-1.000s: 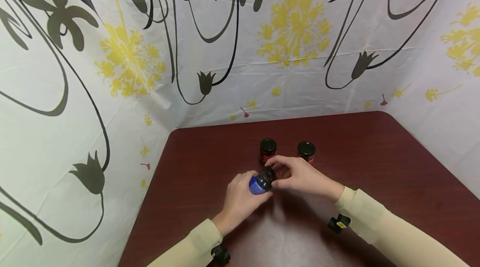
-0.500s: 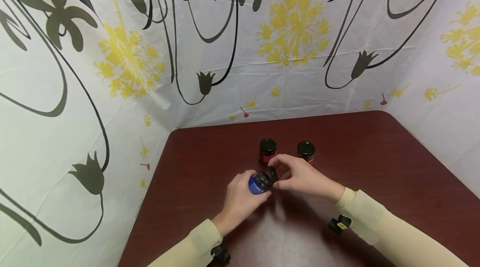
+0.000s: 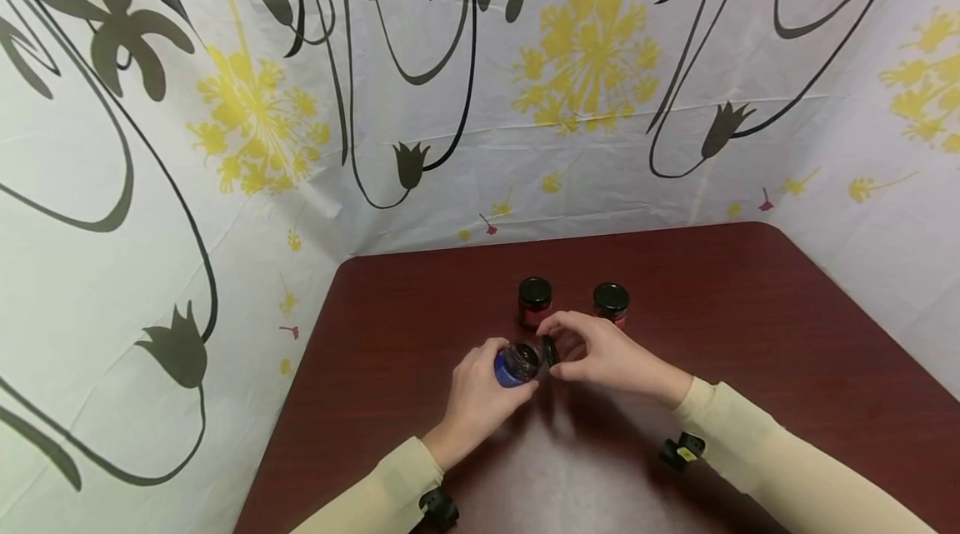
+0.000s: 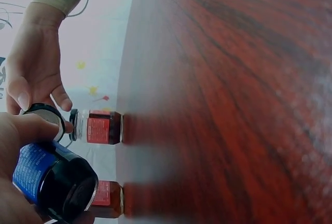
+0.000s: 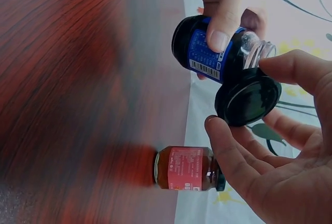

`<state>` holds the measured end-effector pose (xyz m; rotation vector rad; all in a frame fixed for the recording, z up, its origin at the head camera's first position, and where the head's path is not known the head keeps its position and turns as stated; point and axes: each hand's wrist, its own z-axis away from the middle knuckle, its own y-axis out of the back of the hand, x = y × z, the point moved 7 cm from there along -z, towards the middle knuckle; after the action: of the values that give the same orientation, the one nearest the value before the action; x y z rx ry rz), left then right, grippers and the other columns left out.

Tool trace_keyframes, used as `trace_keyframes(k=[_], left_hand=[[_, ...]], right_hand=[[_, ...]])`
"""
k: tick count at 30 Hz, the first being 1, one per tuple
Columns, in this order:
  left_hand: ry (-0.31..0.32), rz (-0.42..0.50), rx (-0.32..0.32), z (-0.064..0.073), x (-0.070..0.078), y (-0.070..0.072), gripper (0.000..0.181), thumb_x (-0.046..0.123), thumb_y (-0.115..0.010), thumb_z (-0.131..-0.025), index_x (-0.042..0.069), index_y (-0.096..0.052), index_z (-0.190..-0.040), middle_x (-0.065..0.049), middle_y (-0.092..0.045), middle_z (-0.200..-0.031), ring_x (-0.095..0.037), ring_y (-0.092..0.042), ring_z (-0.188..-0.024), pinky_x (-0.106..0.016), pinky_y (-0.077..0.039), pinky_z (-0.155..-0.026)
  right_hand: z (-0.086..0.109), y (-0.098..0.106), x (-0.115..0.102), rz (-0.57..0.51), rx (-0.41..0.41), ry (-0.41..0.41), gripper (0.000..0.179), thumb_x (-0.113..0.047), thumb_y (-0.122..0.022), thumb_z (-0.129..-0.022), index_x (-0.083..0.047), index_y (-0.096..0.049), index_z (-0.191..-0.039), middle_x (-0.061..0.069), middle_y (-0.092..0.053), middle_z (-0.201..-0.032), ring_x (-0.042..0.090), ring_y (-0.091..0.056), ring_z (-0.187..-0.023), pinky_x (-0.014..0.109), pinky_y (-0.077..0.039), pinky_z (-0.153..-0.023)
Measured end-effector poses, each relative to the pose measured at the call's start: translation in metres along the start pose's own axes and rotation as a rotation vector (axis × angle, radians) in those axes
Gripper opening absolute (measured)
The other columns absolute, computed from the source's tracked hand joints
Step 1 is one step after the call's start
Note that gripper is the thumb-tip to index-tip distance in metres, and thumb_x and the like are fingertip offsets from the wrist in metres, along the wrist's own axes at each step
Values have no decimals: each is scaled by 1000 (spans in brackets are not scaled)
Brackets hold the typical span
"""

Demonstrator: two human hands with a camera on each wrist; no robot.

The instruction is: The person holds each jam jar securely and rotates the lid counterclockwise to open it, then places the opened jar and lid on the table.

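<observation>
The left hand [image 3: 483, 392] of a person holds a blue-labelled jar [image 3: 507, 369], and its fingers are curled around the body of this jar. In the right wrist view one can see that the thumb of this hand presses on the blue label. The jar is held above the desk [image 3: 397, 334], near the middle of it. It is tilted, with its open mouth turned toward the other hand, and the neck is of clear glass with a thread.

The right hand [image 3: 600, 357] holds the black lid [image 3: 550, 351] by its edge, between the thumb and the fingers, which are set apart by the width of the lid. The lid is off and stands on its edge just beside the mouth; whether it touches the glass cannot be told.

Behind the hands, two red-labelled jars [image 3: 536, 301] stand upright on the desk, apart from each other, both closed with dark lids. The one farther to the right is partly hidden by the right hand. The person wears pale yellow sleeves [image 3: 780, 455], and on each wrist sits a small black camera [image 3: 439, 509]. Around the desk hangs a white cloth [image 3: 517, 184] with yellow and grey flowers.
</observation>
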<state>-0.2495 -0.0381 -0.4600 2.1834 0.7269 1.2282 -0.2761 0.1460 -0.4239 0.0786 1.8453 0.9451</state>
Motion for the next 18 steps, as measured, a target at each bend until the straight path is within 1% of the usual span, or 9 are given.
trace_keyframes(k=[6, 9, 13, 18], left_hand=[[27, 16, -14, 1, -2, 1, 60, 45, -87, -74, 19, -60, -122, 6, -64, -100, -10, -61, -87, -32, -52, -72], [39, 31, -20, 2, -4, 1, 60, 44, -87, -75, 20, -60, -122, 5, -64, -101, -11, -61, -88, -33, -52, -72], [50, 38, -16, 2, -7, 1, 59, 42, -87, -75, 20, -59, -122, 5, -64, -100, -11, -61, -87, -33, -52, -73], [55, 41, -5, 1, -9, 2, 59, 44, -87, -75, 21, -59, -121, 6, -65, -99, -10, -62, -87, -34, -52, -73]], right_hand=[[2, -2, 4, 11, -15, -18, 46, -17, -81, -84, -20, -59, -124, -5, -66, -110, 13, -68, -93, 31, -56, -78], [3, -2, 6, 7, -20, -28, 46, -17, -80, -84, -22, -58, -123, -5, -66, -109, 15, -68, -93, 30, -56, -78], [5, -2, 9, 10, -17, -37, 46, -15, -80, -84, -25, -57, -122, -3, -66, -111, 18, -69, -94, 29, -56, -77], [7, -2, 13, 41, -17, -51, 46, -17, -81, -83, -27, -56, -120, -1, -66, -111, 18, -69, -94, 28, -56, -77]])
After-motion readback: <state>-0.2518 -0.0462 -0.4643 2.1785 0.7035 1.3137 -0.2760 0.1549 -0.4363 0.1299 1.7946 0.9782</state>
